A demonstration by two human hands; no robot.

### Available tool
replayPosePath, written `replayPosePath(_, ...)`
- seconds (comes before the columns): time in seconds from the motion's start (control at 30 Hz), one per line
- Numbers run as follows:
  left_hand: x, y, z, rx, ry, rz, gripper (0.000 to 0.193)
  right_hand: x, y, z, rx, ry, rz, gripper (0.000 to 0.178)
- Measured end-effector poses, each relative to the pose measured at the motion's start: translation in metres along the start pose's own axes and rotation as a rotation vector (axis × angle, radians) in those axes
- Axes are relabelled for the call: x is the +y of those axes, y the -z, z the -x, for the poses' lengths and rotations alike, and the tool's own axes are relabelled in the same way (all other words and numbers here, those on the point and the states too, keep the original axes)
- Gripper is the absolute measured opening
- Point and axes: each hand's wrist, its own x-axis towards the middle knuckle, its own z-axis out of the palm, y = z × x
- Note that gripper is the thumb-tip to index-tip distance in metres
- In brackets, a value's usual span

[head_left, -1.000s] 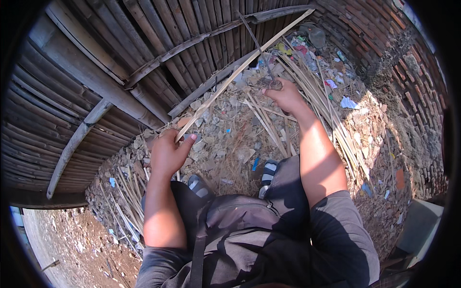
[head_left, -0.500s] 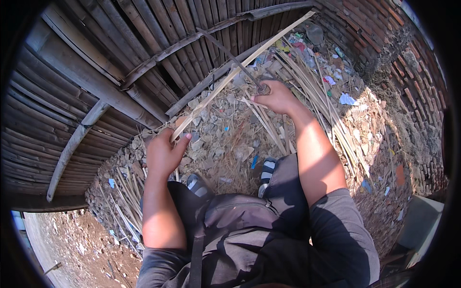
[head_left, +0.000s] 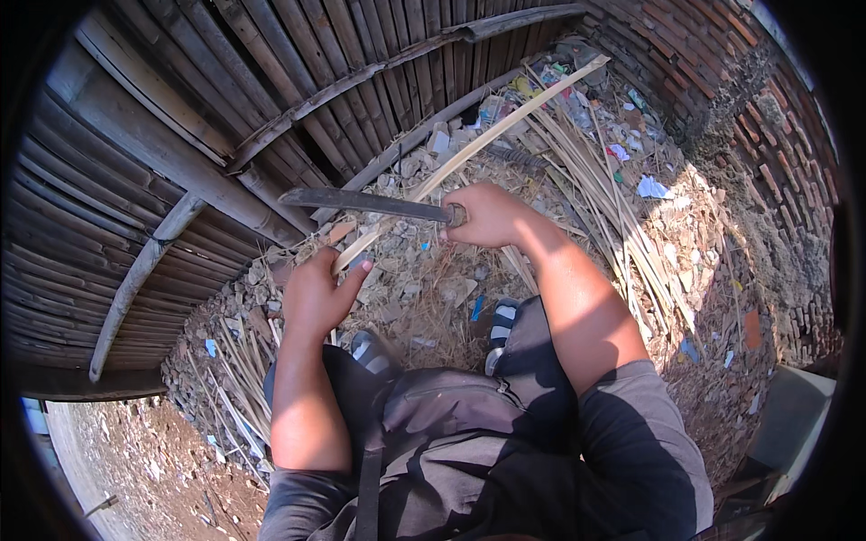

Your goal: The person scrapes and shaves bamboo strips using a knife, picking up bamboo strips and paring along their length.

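The left hand (head_left: pixel 316 296) has its fingers (head_left: pixel 354 279) clamped on the strip (head_left: pixel 505 128) toward its near end, the rest slanting off far right, toward the brick wall (head_left: pixel 695 50). The right hand (head_left: pixel 489 215) is clenched round the knife (head_left: pixel 370 202), which points left across the strip.

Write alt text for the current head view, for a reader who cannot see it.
A person's right hand holds a dark-bladed machete that crosses in front of a pale bamboo strip held in the left hand. More strips lie on rubble to the right, between a bamboo-slat wall and a brick wall.
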Motion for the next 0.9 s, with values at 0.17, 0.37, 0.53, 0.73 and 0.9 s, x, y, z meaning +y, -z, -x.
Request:
replayPosePath(0.17, -0.001, 0.007, -0.001, 0.015, 0.03, -0.068, 0.056, 0.057, 0.011, -0.001, 0.237, -0.293, -0.413, 0.055)
replayPosePath(0.37, 0.002, -0.002, -0.001, 0.001, -0.002, -0.028, 0.058, 0.042, -0.008, -0.003, 0.293, -0.155, -0.235, 0.053)
replayPosePath(0.53, -0.001, -0.006, 0.0, -0.025, -0.003, -0.035, 0.06, -0.004, -0.01, -0.004, 0.013, -0.017, 0.021, 0.042)
replayPosePath(0.73, -0.002, -0.003, -0.002, -0.062, -0.01, -0.032, 0.06, 0.044, 0.002, -0.004, 0.154, -0.048, -0.136, 0.05)
replayPosePath(0.9, -0.006, -0.008, -0.002, -0.112, -0.014, 0.102, 0.057, 0.042, 0.014, 0.003, 0.281, -0.323, -0.368, 0.06)
